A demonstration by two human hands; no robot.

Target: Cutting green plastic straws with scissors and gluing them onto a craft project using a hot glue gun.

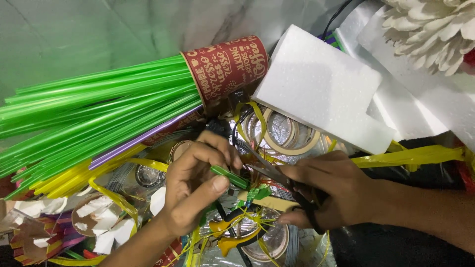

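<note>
A big bunch of green straws [94, 106] sticks out of the red paper cup [225, 66]. My left hand [190, 185] pinches a short green straw piece [230, 177] tight. My right hand [336, 190] grips the scissors [277, 175], blades beside it; I think I must snip slowly.

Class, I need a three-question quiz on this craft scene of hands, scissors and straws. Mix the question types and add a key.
1. True or false: the left hand pinches a short green straw piece.
2. What does the right hand hold?
A. a glue bottle
B. scissors
C. a paintbrush
3. Fill in: the long green straws stick out of a red paper ____ lying on its side.

Key
1. True.
2. B; their blades point at the straw piece.
3. Cup, beside a white foam block.
</note>
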